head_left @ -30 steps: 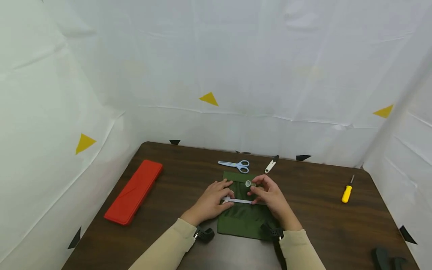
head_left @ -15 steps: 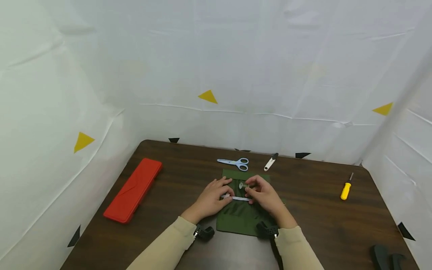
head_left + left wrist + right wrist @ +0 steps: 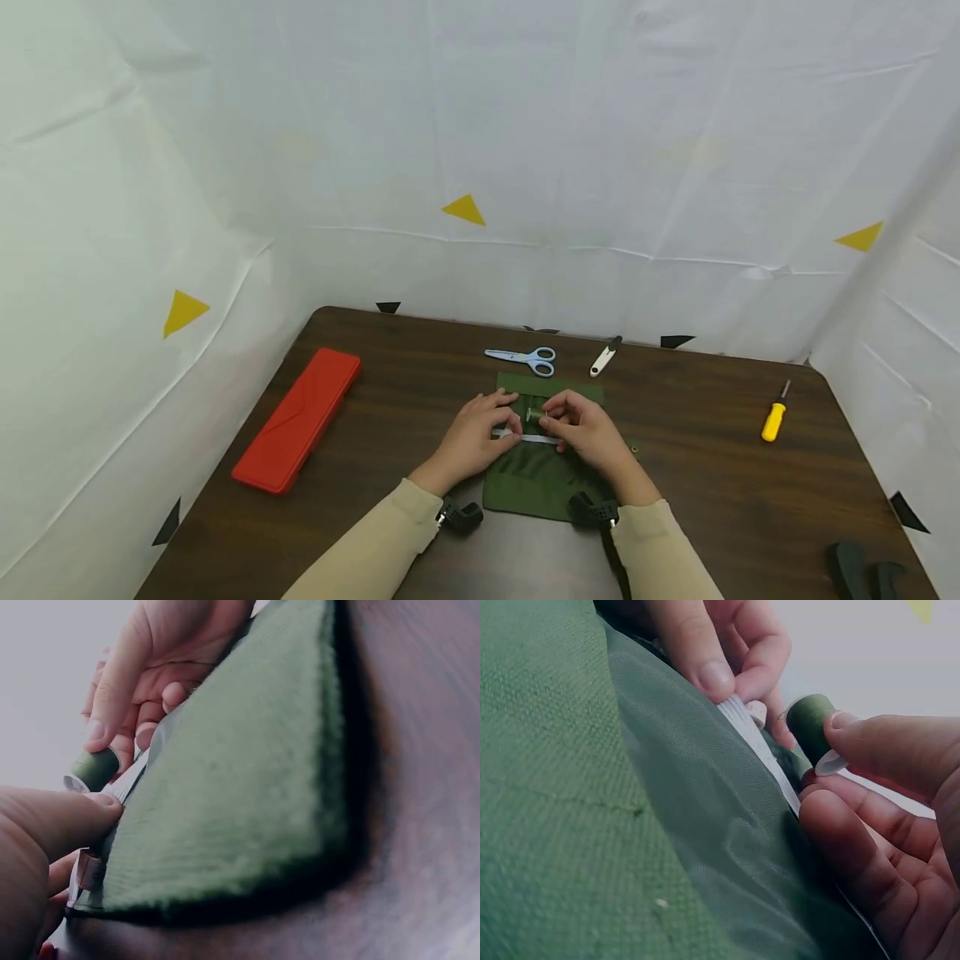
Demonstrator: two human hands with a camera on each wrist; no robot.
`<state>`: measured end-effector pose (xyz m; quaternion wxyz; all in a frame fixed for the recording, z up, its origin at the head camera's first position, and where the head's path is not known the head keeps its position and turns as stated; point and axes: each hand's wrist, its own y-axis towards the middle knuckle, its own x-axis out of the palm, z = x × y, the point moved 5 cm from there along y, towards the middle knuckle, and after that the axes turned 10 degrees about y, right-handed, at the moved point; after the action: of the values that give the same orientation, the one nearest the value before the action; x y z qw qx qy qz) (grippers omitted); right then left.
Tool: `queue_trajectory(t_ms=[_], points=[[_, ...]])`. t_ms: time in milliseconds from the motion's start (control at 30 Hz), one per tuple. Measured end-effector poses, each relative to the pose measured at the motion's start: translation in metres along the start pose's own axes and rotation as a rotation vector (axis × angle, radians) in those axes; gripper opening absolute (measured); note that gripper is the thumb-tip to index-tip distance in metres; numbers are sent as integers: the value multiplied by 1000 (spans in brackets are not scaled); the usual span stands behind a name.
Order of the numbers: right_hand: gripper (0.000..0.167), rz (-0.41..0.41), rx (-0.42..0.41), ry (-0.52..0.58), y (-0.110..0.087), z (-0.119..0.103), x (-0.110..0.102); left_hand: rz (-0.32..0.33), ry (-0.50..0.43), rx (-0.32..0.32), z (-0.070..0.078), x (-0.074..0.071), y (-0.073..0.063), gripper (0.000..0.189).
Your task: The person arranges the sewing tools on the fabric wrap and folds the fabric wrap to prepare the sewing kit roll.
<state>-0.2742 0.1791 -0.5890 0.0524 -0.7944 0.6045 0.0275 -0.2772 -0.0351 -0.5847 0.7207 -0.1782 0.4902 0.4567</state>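
A green cloth organizer (image 3: 528,492) lies spread on the table, with a white elastic band (image 3: 761,754) running across its inner side. My left hand (image 3: 471,431) rests on the organizer's left part and pinches the band between thumb and forefinger. Between thumb and fingers, my right hand (image 3: 588,432) holds a spool of green thread (image 3: 808,724), just above the band. The spool lies sideways, one white end showing in the left wrist view. My right fingertips also touch the band's edge. Beside the left fingers, a small pale pink spool-like thing (image 3: 756,712) sits by the band.
Light blue scissors (image 3: 528,360) and white thread snips (image 3: 604,357) lie behind the organizer. At left is a red case (image 3: 300,421); at right, a yellow-handled screwdriver (image 3: 775,417). Dark objects (image 3: 851,571) sit at the near right corner. White sheeting (image 3: 480,125) surrounds the table.
My right hand has brought the thread spool left and turned it, so its end no longer faces the head camera. The left hand keeps its place on the band.
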Motion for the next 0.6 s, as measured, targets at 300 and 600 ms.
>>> queue_trajectory(t_ms=[300,600], points=[[32,-46,-19,-38,1,-1,6,11,-94,16,-4,-5,-6,8],[20,-65,-52,-82,-1,-1,2,38,-116,41,-2,-2,-3,4]])
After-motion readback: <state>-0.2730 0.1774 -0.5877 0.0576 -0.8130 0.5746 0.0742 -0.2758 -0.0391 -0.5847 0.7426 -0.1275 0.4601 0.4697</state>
